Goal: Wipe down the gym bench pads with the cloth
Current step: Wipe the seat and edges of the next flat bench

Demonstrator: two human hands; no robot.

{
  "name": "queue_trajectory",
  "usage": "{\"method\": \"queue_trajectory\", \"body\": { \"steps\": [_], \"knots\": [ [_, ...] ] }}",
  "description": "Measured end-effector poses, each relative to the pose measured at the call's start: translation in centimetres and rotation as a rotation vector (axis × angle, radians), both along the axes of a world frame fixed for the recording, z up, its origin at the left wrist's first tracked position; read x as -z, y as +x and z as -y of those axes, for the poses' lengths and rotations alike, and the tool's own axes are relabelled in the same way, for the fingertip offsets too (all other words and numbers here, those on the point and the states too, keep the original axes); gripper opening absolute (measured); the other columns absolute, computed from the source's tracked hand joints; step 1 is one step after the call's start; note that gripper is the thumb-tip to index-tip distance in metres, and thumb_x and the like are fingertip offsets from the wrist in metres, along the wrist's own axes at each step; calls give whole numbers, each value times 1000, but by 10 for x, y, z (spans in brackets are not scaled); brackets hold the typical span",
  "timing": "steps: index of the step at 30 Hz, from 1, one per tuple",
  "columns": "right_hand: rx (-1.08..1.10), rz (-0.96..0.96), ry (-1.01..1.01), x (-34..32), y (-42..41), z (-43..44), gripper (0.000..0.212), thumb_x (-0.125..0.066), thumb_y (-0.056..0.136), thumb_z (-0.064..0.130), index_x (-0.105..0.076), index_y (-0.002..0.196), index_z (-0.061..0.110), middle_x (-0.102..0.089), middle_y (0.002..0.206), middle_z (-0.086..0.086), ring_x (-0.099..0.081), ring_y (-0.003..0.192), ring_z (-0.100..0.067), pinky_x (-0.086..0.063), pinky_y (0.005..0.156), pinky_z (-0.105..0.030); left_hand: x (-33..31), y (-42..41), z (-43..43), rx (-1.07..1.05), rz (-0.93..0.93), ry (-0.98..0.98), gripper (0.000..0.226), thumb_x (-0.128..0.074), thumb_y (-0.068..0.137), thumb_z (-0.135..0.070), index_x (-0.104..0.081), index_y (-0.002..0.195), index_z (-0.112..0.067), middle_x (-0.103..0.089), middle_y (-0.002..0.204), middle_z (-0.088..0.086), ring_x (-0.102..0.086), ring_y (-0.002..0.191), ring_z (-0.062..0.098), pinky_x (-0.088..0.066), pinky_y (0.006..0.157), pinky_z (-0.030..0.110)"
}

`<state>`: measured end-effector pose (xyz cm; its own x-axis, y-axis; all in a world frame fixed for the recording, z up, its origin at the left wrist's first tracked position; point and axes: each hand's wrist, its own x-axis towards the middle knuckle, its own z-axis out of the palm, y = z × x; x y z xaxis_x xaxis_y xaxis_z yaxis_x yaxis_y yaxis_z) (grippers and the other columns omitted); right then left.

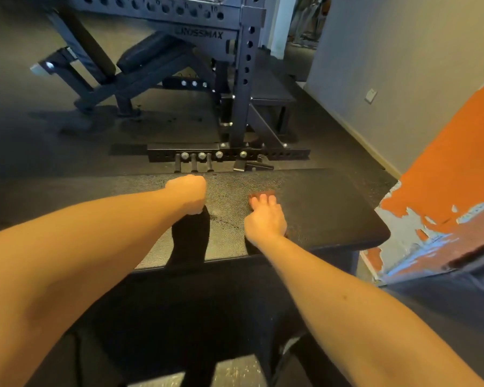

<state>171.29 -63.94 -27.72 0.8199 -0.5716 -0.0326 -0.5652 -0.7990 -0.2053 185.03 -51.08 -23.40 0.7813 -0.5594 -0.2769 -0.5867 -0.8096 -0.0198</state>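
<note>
Right hand (266,219) lies flat, fingers straight, pressing the cloth (263,194) on the pad (319,208). Left hand (186,192) is curled, can't tell if it's holding anything. Looks mid-wipe; next up is probably a firm sweep across the rest.

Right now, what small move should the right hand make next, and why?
Probably slide the cloth rightward along the bench pad. The right hand presses flat on it near mid-pad, and a broad stretch of pad lies between it and the rounded right end; the fisted left hand is on the other side.
</note>
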Motion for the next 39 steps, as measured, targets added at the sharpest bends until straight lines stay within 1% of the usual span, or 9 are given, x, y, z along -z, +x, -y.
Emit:
{"method": "queue_trajectory", "body": {
  "steps": [5, 9, 16, 21, 24, 27, 31, 34, 39],
  "knots": [
    [-221, 41, -6, 8, 7, -74, 64, -55, 96, 12, -34, 156, 17, -24, 166, -7, -15, 154, -29, -16, 126, -41, 3, 2, -16, 16, 9, 67, 25, -70, 91, -19, -65, 114, -11, -49, 76, 1, -56, 85, 24, -46, 71, 35],
    [-276, 48, 88, 12, 0, -48, 56, -45, 105, 11, -36, 158, 22, -20, 170, 1, -8, 158, -23, -10, 126, -40, 7, -8, -7, 90, -2, 118, 36, -75, 88, -25, -66, 118, -8, -57, 86, 3, -58, 86, 25, -47, 71, 34],
    [-3, -91, -34, 6, -57, 29, 54, -55, 93, 9, -47, 145, 22, -46, 145, -3, -45, 132, -31, -39, 112, -41, 14, -18, -14, 132, -30, 73, 28, -73, 90, -14, -49, 76, -7, -53, 74, 3, -56, 70, 21, -47, 66, 34],
    [55, -106, -152, 5, -48, -35, 56, -58, 94, 19, -41, 148, 14, -44, 147, -8, -38, 135, -29, -36, 115, -41, 15, -16, -16, 143, -23, 96, 35, -71, 91, -14, -44, 69, -12, -51, 72, 3, -51, 63, 18, -46, 62, 32],
    [-77, -84, -151, 19, -35, -88, 69, -58, 97, 20, -27, 158, 13, -26, 164, -13, -19, 152, -34, -19, 126, -44, 13, -13, -13, 159, -25, 134, 35, -69, 92, -17, -44, 68, -13, -53, 75, 3, -58, 75, 23, -51, 70, 33],
    [-208, -110, -173, 25, -35, -104, 78, -56, 100, 22, -12, 164, 13, -8, 171, -12, -3, 158, -32, -5, 128, -42, 11, -16, -9, 165, -49, 272, 38, -68, 95, -29, -45, 69, -13, -56, 78, 1, -61, 90, 22, -55, 89, 33],
    [-267, -78, -169, 23, -60, -61, 80, -63, 95, 13, -19, 162, 18, -16, 170, -5, -10, 158, -27, -7, 127, -38, 3, -21, -9, 277, -16, 360, 27, -66, 95, -22, -53, 74, -10, -57, 76, -1, -68, 97, 22, -56, 91, 32],
    [-188, -120, -235, 24, -83, -22, 79, -64, 93, 11, -23, 160, 18, -24, 166, -6, -18, 155, -28, -15, 127, -38, -1, -26, -6, 255, -58, 484, 33, -69, 95, -27, -54, 72, -9, -63, 74, -1, -68, 82, 18, -57, 94, 34],
    [-34, -211, -168, 22, -76, -34, 75, -58, 99, 17, -18, 161, 11, -18, 168, -13, -12, 156, -34, -16, 127, -42, -6, -30, -8, 193, -180, 449, 26, -58, 103, -33, -69, 103, -10, -75, 109, -1, -70, 100, 17, -53, 100, 34]
  ]
}}
